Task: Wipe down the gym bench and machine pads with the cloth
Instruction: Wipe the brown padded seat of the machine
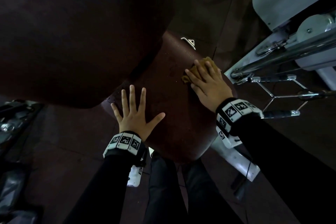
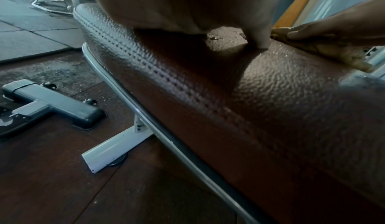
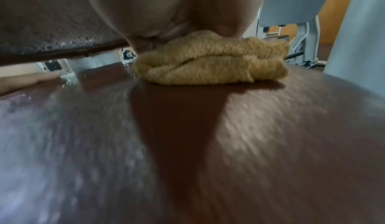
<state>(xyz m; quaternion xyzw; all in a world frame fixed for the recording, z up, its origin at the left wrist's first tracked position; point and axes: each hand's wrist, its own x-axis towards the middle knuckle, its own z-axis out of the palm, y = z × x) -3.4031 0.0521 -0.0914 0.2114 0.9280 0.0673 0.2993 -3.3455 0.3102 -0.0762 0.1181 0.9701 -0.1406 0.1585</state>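
A dark brown padded seat with a pebbled, wet-looking surface fills the middle of the head view. A large back pad of the same colour rises over it at the upper left. My right hand lies flat with straight fingers on a bunched tan cloth at the seat's right edge. That cloth shows folded under the palm in the right wrist view, and the same cloth shows far right in the left wrist view. My left hand rests flat, fingers spread, on the seat's left part.
Grey machine frame and chrome bars stand close on the right, with a chrome cable handle beside the seat. A white frame foot and a grey base plate lie on the dark floor to the left. My legs stand before the seat.
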